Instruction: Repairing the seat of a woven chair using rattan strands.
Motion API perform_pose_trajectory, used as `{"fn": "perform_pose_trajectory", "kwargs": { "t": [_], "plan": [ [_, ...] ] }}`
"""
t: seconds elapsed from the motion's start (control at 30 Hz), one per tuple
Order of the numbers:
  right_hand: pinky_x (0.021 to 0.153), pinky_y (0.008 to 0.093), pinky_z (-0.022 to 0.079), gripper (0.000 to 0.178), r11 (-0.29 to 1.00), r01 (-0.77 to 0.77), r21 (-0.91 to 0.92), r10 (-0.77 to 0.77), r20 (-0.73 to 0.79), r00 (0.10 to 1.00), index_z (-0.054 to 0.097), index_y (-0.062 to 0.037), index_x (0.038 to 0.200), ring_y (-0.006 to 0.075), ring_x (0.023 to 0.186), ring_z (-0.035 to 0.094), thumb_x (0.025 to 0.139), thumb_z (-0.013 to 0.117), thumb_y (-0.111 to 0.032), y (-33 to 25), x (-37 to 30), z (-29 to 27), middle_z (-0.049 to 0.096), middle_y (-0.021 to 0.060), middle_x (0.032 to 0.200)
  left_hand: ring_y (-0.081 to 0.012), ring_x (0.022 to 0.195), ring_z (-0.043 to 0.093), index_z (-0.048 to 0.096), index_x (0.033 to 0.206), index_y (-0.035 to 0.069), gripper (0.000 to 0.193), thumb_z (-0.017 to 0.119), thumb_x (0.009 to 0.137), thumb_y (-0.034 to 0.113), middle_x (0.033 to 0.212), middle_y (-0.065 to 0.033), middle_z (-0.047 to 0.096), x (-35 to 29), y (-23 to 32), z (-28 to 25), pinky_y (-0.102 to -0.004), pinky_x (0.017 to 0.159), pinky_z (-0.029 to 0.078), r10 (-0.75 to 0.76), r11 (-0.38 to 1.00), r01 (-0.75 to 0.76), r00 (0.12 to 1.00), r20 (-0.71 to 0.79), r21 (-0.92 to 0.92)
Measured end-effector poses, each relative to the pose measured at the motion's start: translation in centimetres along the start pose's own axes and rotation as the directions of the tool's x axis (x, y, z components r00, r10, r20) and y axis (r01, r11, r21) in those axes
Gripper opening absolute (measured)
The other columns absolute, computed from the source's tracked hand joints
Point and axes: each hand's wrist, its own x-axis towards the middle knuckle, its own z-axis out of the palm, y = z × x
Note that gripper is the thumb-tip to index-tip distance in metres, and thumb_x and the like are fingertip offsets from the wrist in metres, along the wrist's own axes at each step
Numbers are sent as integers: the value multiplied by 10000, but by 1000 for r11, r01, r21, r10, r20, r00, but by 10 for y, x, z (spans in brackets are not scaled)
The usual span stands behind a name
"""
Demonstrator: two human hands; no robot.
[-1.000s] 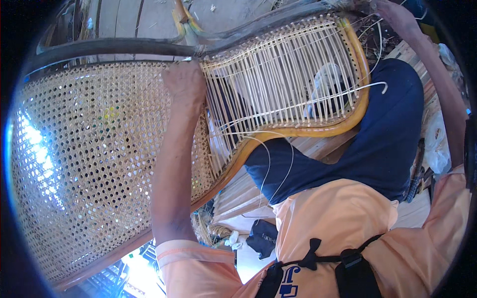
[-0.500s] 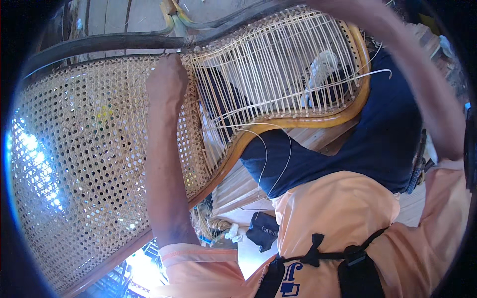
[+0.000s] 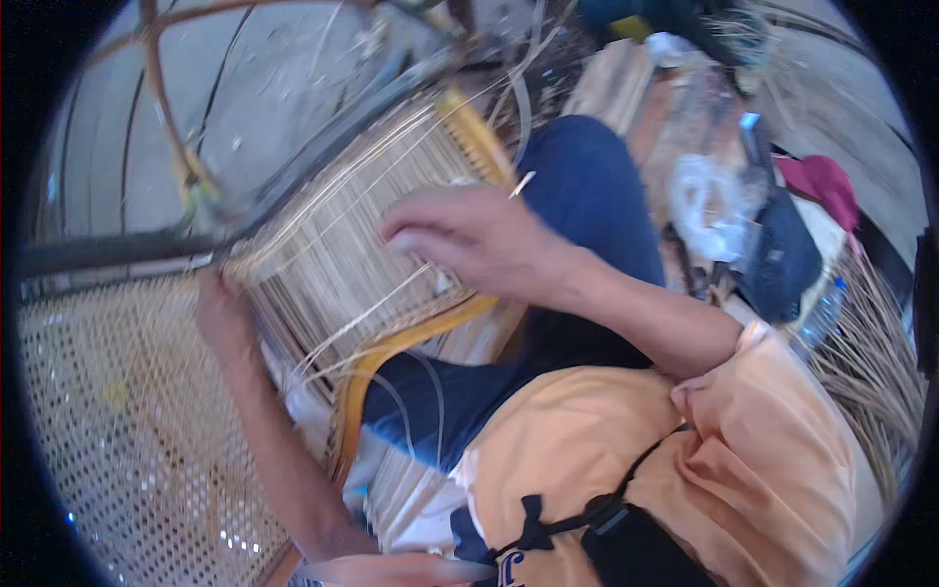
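A curved wooden frame [image 3: 344, 416] with a yellow-brown rim lies across my lap, strung with pale cane strands [image 3: 323, 249] in its narrower part. Left of that, finished open-hole cane webbing [image 3: 117, 421] fills the wide part. My left hand [image 3: 223, 305] is closed at the border of the two parts, close to the dark upper rail; whatever its fingertips pinch is hidden. Over the strands hovers my right hand [image 3: 455, 235], motion-blurred, fingers loosely curved and thumb a little apart, nothing visible in it. A loose cane strand [image 3: 438, 391] loops over the near rim onto my trousers.
A dark curved rail [image 3: 108, 254] runs along the frame's far side. On the right lie a crumpled white plastic bag [image 3: 706, 205], a dark cloth item [image 3: 782, 254], a clear bottle [image 3: 827, 308], a maroon cloth [image 3: 822, 186] and a bundle of cane strips [image 3: 866, 362].
My right hand, out of view beyond the top edge before, has come back down over the strands. My left hand stays at the border. The view has swung right, showing more floor.
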Motion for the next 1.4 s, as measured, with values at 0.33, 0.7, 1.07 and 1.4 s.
{"fn": "perform_pose_trajectory", "kwargs": {
  "t": [0.33,0.7,1.07,1.4],
  "plan": [
    [644,210,454,204,812,-511,-282,87,-808,583,623,-22,1005,66,709,552,862,556,-150,45,-101,-286,617,18,800,-402,884,553,533,1006,-17,224,514,849,141,984,-245,542,-4,7,11,-447,736,452,140,985,-139,990,-3,99],
    [783,426,432,220,241,-592,-769,158,-570,806,570,-38,921,370,899,552,839,514,-234,87,-56,-318,590,205,889,-362,774,617,539,905,2,147,422,851,74,930,-195,543,1,16,-6,-446,635,506,-24,872,-60,986,165,485],
    [722,456,498,250,-16,-623,-782,188,-614,766,625,-28,884,383,857,615,838,427,-173,56,-27,-309,631,212,896,-365,738,581,585,814,10,125,503,797,103,766,-194,593,11,5,2,-439,669,452,53,990,-69,990,133,122],
    [711,439,471,249,68,-627,-776,217,-602,768,633,-12,798,368,797,611,794,437,-166,74,-26,-343,623,217,800,-366,787,604,637,938,69,204,522,807,174,854,-190,633,12,13,2,-439,661,463,-30,995,16,990,139,101]
  ]
}}
